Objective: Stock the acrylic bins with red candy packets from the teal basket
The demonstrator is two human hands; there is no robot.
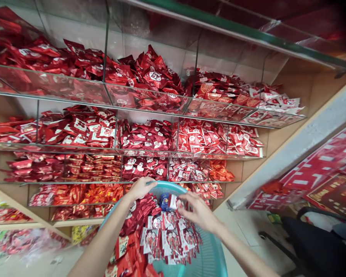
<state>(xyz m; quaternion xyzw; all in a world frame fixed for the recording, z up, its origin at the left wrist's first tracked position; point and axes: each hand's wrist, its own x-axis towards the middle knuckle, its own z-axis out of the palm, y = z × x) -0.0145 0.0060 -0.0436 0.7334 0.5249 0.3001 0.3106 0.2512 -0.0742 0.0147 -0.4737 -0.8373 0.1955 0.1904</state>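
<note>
Two hands at a turquoise basket [217, 252] of wrapped packets, before stocked shelves.
Nearest, red packets [129, 256] lie at the basket's left, beside white-and-red figure-printed packets [172, 236]; farther in, the right hand [194, 209] pinches a white-and-red packet [173, 202] next to a blue packet [164, 201], while the left hand [142, 188] grips the far rim; beyond, glass-fronted shelves [150, 153] hold heaps of mostly red packets.
</note>
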